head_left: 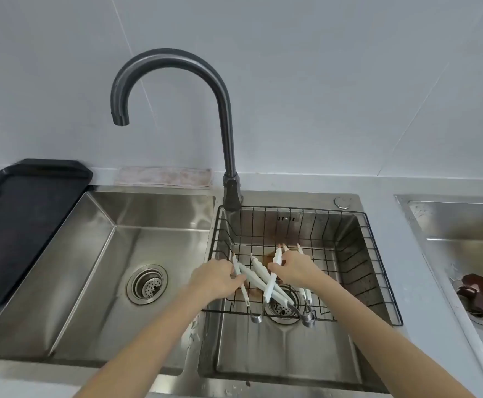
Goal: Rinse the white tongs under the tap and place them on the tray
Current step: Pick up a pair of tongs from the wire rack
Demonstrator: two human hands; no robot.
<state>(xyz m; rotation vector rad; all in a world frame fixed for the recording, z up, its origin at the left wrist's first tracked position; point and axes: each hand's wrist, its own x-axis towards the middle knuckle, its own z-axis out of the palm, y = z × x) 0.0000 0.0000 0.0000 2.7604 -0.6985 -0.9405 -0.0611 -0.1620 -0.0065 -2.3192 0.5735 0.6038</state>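
Note:
Several white tongs (259, 275) with metal hinge ends lie crossed in a black wire basket (357, 245) set in the right sink basin. My left hand (217, 278) grips the leftmost tongs near their white arms. My right hand (296, 267) closes on another pair at the upper end. The dark curved tap (177, 57) rises behind the basins, its spout over the left basin, and no water runs. The black tray (19, 214) rests on the counter at the far left.
The left basin (96, 271) has a round strainer drain (147, 284). A folded cloth (164, 177) lies against the wall behind it. Another sink (464, 239) with a brown object in its drain stands at the right.

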